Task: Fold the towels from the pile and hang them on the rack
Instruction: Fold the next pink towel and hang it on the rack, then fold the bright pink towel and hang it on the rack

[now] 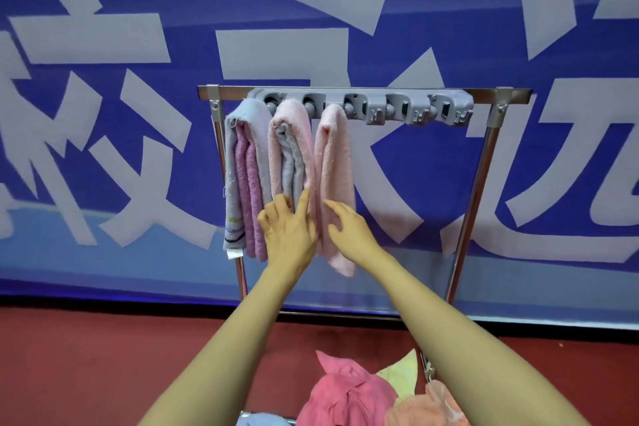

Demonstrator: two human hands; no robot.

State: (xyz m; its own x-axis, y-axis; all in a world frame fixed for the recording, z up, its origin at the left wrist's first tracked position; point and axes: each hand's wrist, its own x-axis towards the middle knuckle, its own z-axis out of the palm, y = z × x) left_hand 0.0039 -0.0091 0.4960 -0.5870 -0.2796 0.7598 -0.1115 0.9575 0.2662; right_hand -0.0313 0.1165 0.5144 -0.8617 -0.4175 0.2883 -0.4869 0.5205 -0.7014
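Towels are seen in two places: three already hang folded from a grey clip bar (359,105) on a metal rack (484,162) at the centre of the frame, and a loose pile (359,394) of pink, yellow, peach and blue ones lies at the bottom edge. From left to right on the bar are a grey and purple towel (242,180), a pink and grey towel (290,152), and a plain pink towel (333,183). The left hand (288,228) is laid flat with loosely spread fingers against the middle towel; the right hand (349,228) is open, fingertips brushing the plain pink one. Nothing is gripped by either hand. The step in hand appears to be smoothing the third towel after hanging. Two clips at the right of the bar look free. The next move would likely call for reaching down to the pile, whose holder, if any, cannot be made out.
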